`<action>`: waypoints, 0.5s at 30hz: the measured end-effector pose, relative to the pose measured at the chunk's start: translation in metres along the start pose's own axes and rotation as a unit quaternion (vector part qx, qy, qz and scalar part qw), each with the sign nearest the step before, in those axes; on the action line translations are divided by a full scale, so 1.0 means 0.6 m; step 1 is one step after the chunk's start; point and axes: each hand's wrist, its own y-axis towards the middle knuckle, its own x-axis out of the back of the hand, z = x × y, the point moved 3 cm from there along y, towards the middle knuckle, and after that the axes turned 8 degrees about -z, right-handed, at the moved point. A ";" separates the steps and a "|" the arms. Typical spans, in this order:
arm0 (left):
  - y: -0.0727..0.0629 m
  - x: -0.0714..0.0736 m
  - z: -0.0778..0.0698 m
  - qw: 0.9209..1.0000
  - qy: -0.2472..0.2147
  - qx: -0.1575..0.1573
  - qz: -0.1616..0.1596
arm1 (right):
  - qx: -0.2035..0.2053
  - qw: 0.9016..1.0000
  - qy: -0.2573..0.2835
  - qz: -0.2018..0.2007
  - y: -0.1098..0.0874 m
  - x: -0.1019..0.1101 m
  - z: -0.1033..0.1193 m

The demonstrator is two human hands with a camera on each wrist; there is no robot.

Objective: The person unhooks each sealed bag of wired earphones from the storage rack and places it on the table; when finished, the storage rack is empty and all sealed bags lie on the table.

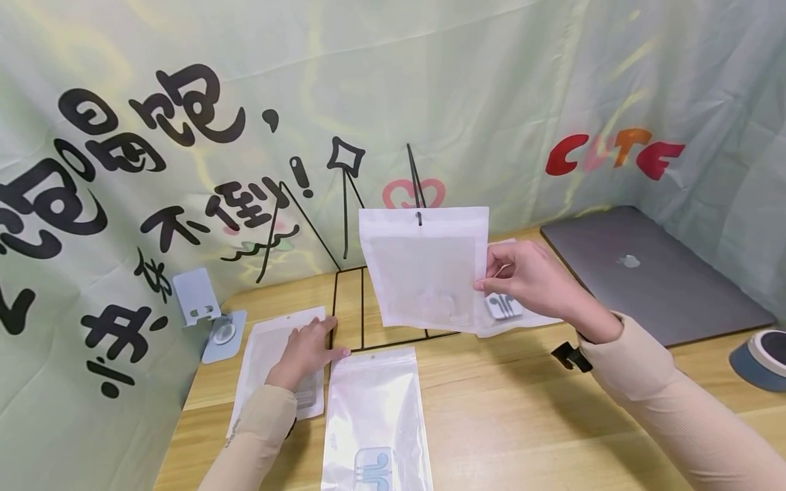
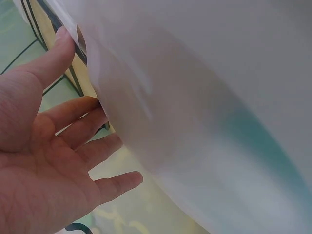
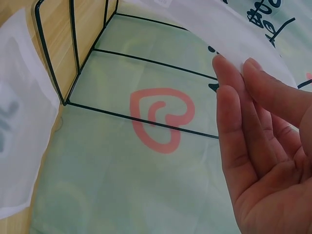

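Note:
A white zip pouch (image 1: 424,273) hangs by its top hole from one prong of a black wire rack (image 1: 348,310). My right hand (image 1: 531,279) pinches the pouch's right edge between thumb and fingers; the right wrist view shows that pinch on the white edge (image 3: 234,34). My left hand (image 1: 310,348) spreads relaxed fingers at the rack's left front corner, over another white pouch (image 1: 260,354) lying flat. Its thumb touches the rack's base. In front of the rack lies a pouch with earphones (image 1: 374,389) in a clear case.
Right of the hanging pouch lies one more earphone pouch (image 1: 522,320). A closed grey laptop (image 1: 651,273) sits at the back right, with a blue round object (image 1: 758,361) by it. A pale blue folding stand (image 1: 221,334) stands at the left. Printed curtain (image 1: 479,88) hangs behind.

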 end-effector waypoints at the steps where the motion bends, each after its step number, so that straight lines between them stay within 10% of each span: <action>1: 0.000 0.001 0.000 1.000 -0.001 0.000 0.000 | 0.002 1.000 0.003 0.000 -0.002 0.001 0.000; 15: -0.001 0.003 -0.003 1.000 -0.003 0.004 -0.001 | 0.015 0.998 0.059 0.020 -0.032 0.010 0.014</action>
